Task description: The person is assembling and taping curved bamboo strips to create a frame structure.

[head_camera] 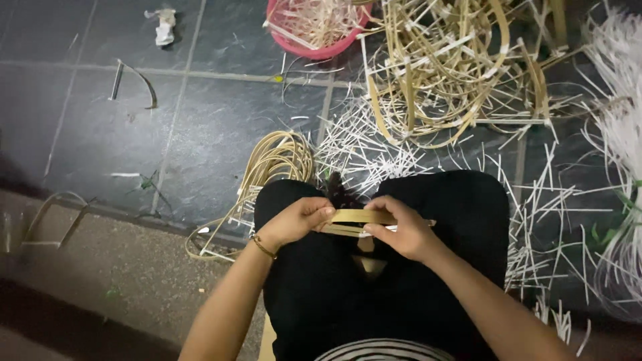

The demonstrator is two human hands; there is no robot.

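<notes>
Pinching bamboo strip (361, 216) — left hand (294, 222), right hand (404, 235) fingers clamped | strip's ends hidden

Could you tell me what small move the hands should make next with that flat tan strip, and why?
Probably slide the right hand a little further along the tan strip, since both it and the left hand pinch the strip close together above the lap.

- Both forearms reach forward from the lower edge of the view and converge over the lap.
- The left hand (297, 222) is curled, its fingers bent inward and its thumb pressed on top, pinching closed.
- The right hand (401, 230) faces it, just beside, with fingers folded in a closed grip.
- Both wrists are bent slightly inward.
</notes>
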